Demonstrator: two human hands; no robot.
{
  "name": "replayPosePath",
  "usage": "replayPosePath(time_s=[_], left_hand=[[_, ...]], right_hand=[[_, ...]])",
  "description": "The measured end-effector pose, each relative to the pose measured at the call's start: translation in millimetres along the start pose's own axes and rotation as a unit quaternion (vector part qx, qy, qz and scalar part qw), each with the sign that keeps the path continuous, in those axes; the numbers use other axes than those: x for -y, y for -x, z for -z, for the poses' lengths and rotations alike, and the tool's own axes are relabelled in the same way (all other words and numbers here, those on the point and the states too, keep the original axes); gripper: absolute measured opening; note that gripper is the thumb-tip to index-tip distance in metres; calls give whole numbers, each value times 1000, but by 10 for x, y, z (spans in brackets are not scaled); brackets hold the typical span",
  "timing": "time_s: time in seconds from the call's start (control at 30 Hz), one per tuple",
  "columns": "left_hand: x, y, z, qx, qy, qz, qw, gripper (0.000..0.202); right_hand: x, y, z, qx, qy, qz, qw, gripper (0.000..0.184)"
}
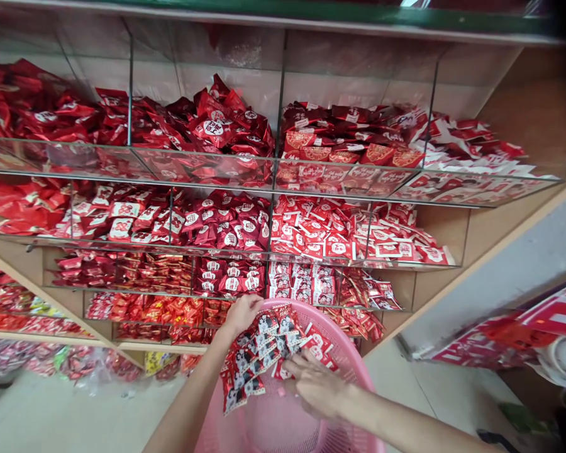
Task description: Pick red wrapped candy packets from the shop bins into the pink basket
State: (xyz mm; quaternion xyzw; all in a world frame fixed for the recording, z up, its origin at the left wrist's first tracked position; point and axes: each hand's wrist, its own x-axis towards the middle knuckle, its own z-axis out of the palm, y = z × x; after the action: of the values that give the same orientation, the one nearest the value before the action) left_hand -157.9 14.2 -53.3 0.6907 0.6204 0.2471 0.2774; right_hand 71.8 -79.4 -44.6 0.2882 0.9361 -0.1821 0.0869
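A bunch of black-and-white printed packets (259,352) hangs over the mouth of a pink plastic basket (353,362), held just inside its rim. The left grip (239,316) is closed around the top of the bunch, fingers curled and pressed together on the packets. The right grip (317,387) lies lower, fingers spread across the bunch's lower edge, pressing flat rather than pinching. Beside it, red-and-white packets (318,345) rest against the bunch near the rim. Both grips are at work on this one bunch above the basket, whose floor shows pink below them. The count here is two grips, one basket and one bunch, its packets too overlapped to number. Behind them rises a shelf (453,233) with four tiers of glass-fronted bins (207,167) visible, each heaped with red packets (212,129) beyond counting. The floor (51,415) runs beneath the basket, and more red goods (542,321) lean at the right edge.
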Motion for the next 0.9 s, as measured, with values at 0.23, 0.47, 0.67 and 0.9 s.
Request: replayPosePath(time_s=[0.23, 0.47, 0.67, 0.9], left_hand=[[20, 1, -12, -8, 5, 1, 1000, 37], [-4, 23, 7, -9, 7, -11, 1000, 37], [42, 21, -2, -7, 10, -7, 1000, 38], [5, 44, 13, -5, 22, 11, 1000, 37]], right_hand=[[109, -8, 90, -22, -14, 29, 999, 32], [-63, 78, 1423, -388, -38, 26, 921, 27], [-664, 116, 2243, -474, 160, -89, 861, 31], [-838, -143, 2483, -308, 306, -113, 894, 37]])
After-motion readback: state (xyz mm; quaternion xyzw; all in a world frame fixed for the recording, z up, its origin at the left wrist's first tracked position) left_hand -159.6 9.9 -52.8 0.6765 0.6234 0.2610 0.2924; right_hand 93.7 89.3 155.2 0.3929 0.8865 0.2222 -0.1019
